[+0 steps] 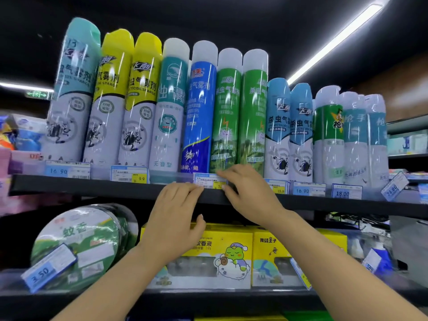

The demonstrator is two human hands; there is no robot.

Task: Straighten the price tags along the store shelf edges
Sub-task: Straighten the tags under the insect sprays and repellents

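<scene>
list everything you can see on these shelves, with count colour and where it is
spray cans: at least twelve, teal, yellow, blue, green and pale blue with white or coloured caps, upright in a row on the upper shelf
upper shelf: one, black, across the middle
price tags on upper shelf edge: seven visible, blue and white; 16.90 tag far left, 9.9 tag, held tag centre, 24.80 tag tilted at right
round tub: one, green and white, lower shelf left
3.50 tag: one, blue and white, tilted, in front of the tub
yellow boxes: two, frog picture, lower shelf centre
left hand: fingers on the shelf edge at the held tag's left
right hand: fingers on the held tag's right end
</scene>
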